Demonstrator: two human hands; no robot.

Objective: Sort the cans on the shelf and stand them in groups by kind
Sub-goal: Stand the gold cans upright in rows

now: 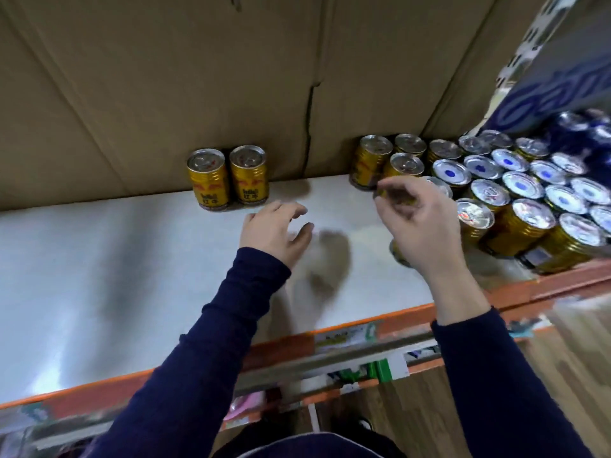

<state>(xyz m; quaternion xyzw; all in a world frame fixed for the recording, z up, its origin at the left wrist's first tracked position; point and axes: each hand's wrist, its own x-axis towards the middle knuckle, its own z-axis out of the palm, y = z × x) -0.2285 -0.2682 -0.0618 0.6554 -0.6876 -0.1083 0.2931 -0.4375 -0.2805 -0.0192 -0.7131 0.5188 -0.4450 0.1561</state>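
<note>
Two gold cans [228, 175] are standing well left of the mixed can cluster [515, 190]. Your left hand [274, 233] is hovering spread; your right hand [420, 226] is hanging curled at the cluster's edge, grip indiscernible. Risk: a sideways pull toppling touching neighbours.

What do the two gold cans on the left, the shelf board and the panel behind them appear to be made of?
The two gold cans look like metal: glossy gold-printed ribbed walls, bright silvery lids. The shelf board is smooth, pale, softly shiny, perhaps painted metal or laminate. The back panel looks like matte brown cardboard, creased, with a split seam.
</note>
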